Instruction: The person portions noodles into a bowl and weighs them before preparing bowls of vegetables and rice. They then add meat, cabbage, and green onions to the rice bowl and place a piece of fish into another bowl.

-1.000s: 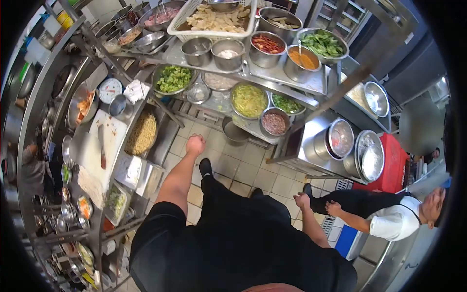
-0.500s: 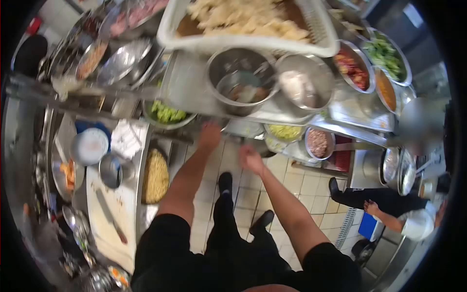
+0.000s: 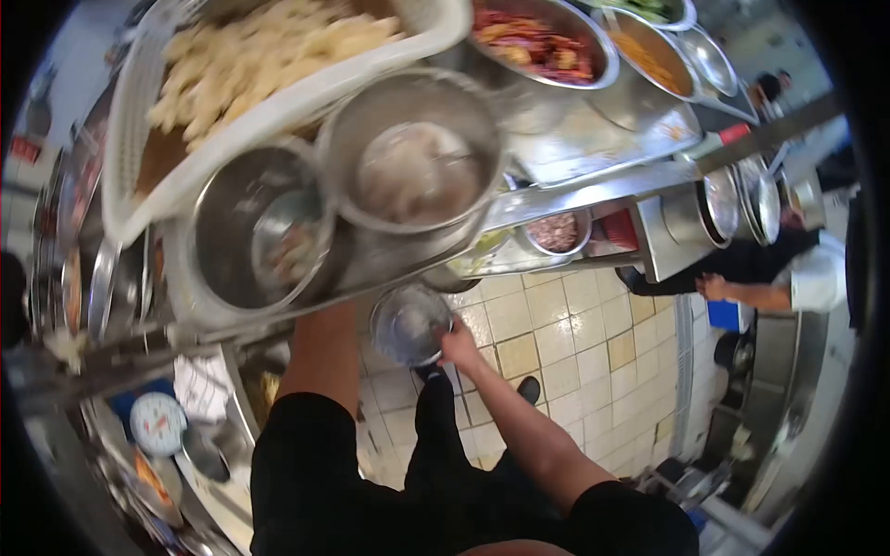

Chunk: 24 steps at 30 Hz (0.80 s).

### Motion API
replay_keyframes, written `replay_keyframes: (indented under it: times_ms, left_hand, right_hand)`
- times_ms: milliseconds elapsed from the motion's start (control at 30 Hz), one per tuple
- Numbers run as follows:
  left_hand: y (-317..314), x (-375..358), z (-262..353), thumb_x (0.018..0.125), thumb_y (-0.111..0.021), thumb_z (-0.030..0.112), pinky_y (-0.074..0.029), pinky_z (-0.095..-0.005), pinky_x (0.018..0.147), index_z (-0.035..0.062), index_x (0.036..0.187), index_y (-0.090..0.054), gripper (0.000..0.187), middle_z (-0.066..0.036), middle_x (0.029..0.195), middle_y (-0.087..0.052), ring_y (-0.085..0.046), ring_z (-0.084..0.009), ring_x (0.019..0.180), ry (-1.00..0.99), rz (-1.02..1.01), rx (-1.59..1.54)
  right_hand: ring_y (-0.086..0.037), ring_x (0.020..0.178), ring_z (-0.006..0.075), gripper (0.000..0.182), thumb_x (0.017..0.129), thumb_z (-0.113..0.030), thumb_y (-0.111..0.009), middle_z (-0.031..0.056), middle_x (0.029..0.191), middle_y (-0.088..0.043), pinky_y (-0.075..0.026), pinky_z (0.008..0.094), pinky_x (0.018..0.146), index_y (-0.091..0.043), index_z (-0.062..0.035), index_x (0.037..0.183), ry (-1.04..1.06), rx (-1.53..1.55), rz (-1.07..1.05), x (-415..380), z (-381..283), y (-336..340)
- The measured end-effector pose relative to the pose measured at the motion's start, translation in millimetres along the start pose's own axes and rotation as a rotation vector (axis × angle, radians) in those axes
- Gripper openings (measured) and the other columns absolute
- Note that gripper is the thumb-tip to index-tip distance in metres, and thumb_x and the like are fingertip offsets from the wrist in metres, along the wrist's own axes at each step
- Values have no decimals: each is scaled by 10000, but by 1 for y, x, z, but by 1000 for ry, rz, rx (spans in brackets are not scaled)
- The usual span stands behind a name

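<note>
Below the shelf edge, my right hand (image 3: 456,341) is closed on the rim of a round metal bowl (image 3: 404,326) held above the tiled floor. Something pale or shiny shows inside this bowl, too blurred to name. My left forearm reaches up under the metal shelf (image 3: 389,269), which hides the hand. On that shelf, above my arms, stand a deep steel pot (image 3: 209,232) with some pieces at its bottom and a wider steel bowl (image 3: 343,185) with pale contents.
A white plastic basket (image 3: 278,107) of pale pieces sits at the back. Bowls of red vegetables (image 3: 547,46) and orange shreds (image 3: 644,60) are at upper right. A dial scale (image 3: 158,424) stands at left. Another person's hand (image 3: 712,285) shows at right, near stacked pans (image 3: 718,204).
The view has swung to the right and nearer the shelf. My right hand, with no bowl visible in it before, now grips a metal bowl. My left hand has gone out of sight under the shelf.
</note>
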<state>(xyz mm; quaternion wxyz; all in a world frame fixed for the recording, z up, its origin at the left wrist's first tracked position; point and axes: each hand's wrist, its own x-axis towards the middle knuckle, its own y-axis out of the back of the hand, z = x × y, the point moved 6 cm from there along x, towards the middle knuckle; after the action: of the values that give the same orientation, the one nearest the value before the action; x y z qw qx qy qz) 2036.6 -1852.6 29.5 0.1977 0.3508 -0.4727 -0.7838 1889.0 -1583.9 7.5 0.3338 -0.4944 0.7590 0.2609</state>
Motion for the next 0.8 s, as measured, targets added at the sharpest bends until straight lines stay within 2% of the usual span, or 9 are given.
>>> replay_keyframes:
  times_ms: [100,200,233,333,433,533,567,800]
  left_hand:
    - [-16,28,-31,849,-561,312,-436,-404,883,62,1107,-629,366,-143,1036,-609,-552,-285,1059,129,-92,76]
    - [-15,50,-50,840,-573,323,-439,-397,884,61,1111,-630,381,-147,1048,-612,-559,-283,1056,194,-120,111]
    - [-13,57,-55,837,-576,326,-440,-395,884,60,1112,-631,386,-148,1052,-613,-561,-282,1055,208,-124,123]
    - [-4,67,-70,828,-588,336,-443,-389,884,59,1116,-632,402,-152,1064,-616,-567,-280,1053,257,-125,128]
    - [7,71,-79,820,-599,346,-446,-382,884,57,1120,-633,418,-156,1075,-619,-573,-277,1050,295,-131,124]
    - [12,72,-86,811,-610,356,-449,-375,885,56,1123,-634,434,-159,1087,-622,-579,-275,1048,327,-135,116]
    - [9,71,-88,808,-614,359,-450,-373,885,55,1125,-634,439,-161,1091,-623,-581,-274,1047,338,-142,113]
    - [-13,100,-92,788,-641,383,-457,-358,886,52,1133,-637,478,-170,1118,-631,-596,-269,1041,382,-151,84]
  right_hand:
    - [-636,695,223,390,901,-225,-562,152,962,-624,-536,320,439,-480,-25,1227,16,103,-45,-4,1,6]
    - [-629,651,208,362,916,-239,-550,134,906,-630,-535,314,444,-494,-23,1202,49,215,-23,-1,-14,7]
    - [-621,625,197,365,885,-197,-557,129,870,-628,-525,317,437,-494,-30,1204,93,208,-8,-4,-32,11]
    - [-632,613,206,415,837,-139,-539,144,883,-629,-517,321,434,-486,-26,1233,142,285,-76,25,-28,-1]
    - [-640,586,222,484,792,-100,-511,158,870,-634,-514,323,440,-470,-16,1267,155,316,-46,32,-44,-12]
    - [-644,557,236,509,789,-82,-503,167,861,-641,-518,322,451,-454,0,1288,140,301,-23,37,-53,-17]
    - [-639,541,222,520,782,-69,-500,164,861,-648,-517,321,450,-459,-23,1298,204,313,-46,42,-59,-18]
    - [-644,570,219,551,789,-58,-499,152,908,-658,-527,331,453,-451,-90,1337,230,436,-1,64,-50,-34]
